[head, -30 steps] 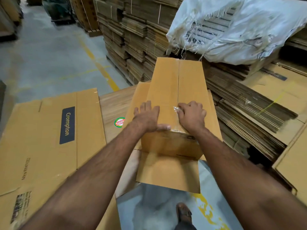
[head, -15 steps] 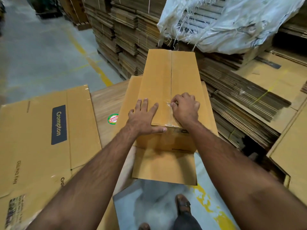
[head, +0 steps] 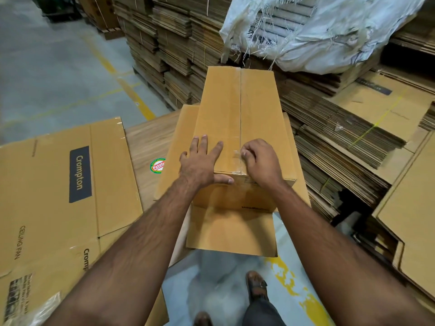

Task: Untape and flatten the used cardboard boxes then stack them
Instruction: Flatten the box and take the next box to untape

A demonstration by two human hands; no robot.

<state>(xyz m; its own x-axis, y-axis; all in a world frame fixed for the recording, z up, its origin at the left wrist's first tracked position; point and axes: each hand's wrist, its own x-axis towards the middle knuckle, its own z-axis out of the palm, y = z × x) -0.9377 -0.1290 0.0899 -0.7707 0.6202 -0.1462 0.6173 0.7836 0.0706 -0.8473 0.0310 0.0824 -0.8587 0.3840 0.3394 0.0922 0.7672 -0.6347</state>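
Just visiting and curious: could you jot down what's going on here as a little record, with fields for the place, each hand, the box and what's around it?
place: warehouse aisle between stacks of flattened cardboard
box: upright brown box, top seam still taped
left hand: left hand lies flat on the box top, fingers straight, thumb on the near edge
right hand: right hand has curled fingers picking at clear tape on the seam
to the left: flattened Crompton carton
behind: torn white sack over a stack
task stage: untaping just starting; box not yet flattened
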